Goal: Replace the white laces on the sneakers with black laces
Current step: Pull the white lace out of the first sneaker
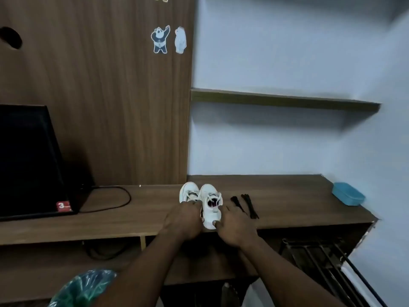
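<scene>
— Where's the pair rn?
— Mid-frame on the surface, toes to the wall. My left hand has its fingers curled over the heel end of the left sneaker, clamped on it. My right hand is spread, fingers apart & flat on the wood. Only its thumb touches the heel of the right sneaker. I reckon that's to steady both b4 unlacing.
— White ones out yet?
— No. The white laces sit in the eyelets of the right sneaker, loose at the top. The left one's too blurry to tell.
— And the new ones?
— The black laces lie in two bundles just right of the pair, near my right fingertips, so they're handy.
— Anything in the way?
— Not rly. Monitor w/ its cable is at frame left and a blue box at far right, both well apart. A green bag is at lower left, beside my forearm.
</scene>
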A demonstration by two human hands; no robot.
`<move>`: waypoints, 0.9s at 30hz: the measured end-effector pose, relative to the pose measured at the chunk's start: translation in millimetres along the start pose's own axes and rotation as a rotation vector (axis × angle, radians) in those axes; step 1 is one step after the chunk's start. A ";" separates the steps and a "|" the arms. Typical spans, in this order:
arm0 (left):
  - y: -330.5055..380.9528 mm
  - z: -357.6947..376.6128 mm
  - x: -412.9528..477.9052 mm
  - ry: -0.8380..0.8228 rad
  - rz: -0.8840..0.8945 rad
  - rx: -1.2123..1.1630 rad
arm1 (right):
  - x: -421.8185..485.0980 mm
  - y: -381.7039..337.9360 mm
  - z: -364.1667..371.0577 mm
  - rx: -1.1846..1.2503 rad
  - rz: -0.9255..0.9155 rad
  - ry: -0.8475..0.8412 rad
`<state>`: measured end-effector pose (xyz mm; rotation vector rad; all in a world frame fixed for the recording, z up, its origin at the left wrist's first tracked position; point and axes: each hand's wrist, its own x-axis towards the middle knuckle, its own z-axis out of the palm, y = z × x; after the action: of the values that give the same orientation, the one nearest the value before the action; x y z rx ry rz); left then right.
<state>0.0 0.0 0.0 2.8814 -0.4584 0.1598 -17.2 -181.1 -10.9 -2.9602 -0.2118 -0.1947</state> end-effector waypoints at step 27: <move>-53.3 124.4 81.3 0.225 -0.083 0.079 | 83.9 24.9 140.4 0.475 0.163 0.233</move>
<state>102.7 -3.3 -119.7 2.9055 -0.2972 0.4917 85.4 -170.0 -140.3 -2.4437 0.0153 -0.4016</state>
